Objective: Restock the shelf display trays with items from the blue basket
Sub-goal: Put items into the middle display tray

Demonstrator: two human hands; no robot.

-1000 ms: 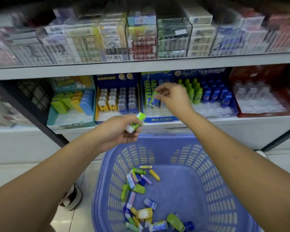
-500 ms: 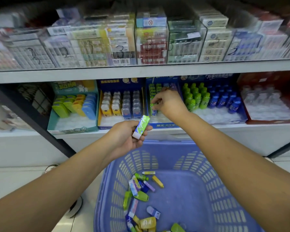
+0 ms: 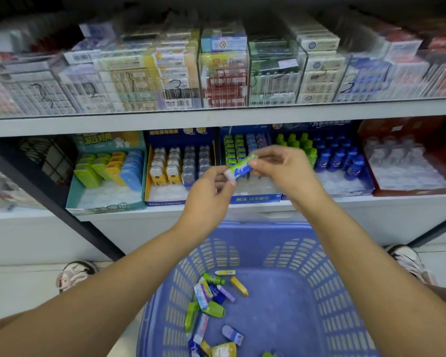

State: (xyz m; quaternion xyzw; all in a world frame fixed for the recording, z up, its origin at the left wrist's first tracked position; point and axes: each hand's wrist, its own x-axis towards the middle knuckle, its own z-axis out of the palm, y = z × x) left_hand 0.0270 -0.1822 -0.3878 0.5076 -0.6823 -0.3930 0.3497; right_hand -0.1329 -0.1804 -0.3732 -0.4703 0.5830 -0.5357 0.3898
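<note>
Head view: loose packs (image 3: 213,309) in blue basket (image 3: 263,229), green tube (image 3: 240,167) aloft

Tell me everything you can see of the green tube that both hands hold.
The green tube is small, green and white with blue marks, and looks like glossy plastic. It is tilted, its white end lower. The left hand pinches the white end; the right hand pinches the green end. It is held in front of a blue tray.

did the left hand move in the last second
Yes: the left hand rose from below the shelf edge to the blue tray with the green packet.
</note>
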